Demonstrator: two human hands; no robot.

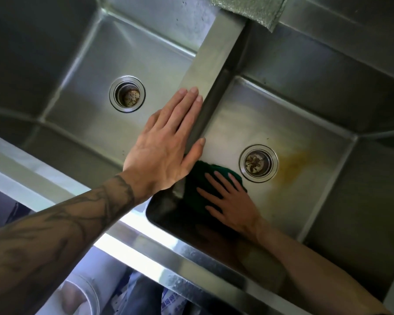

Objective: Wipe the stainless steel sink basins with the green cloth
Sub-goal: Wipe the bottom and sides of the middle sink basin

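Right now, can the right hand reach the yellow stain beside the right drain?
Likely yes: right hand presses the green cloth beside the drain; only that drain lies before the stain.

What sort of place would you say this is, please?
Probably a kitchen wash-up area, perhaps commercial: deep stainless steel left basin and right basin share a divider, with a strainer in the left drain and right drain, and the right hand presses a green cloth down.

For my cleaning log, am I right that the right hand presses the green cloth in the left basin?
Not quite: the head view shows the right hand pressing the green cloth in the right basin, beside its drain.
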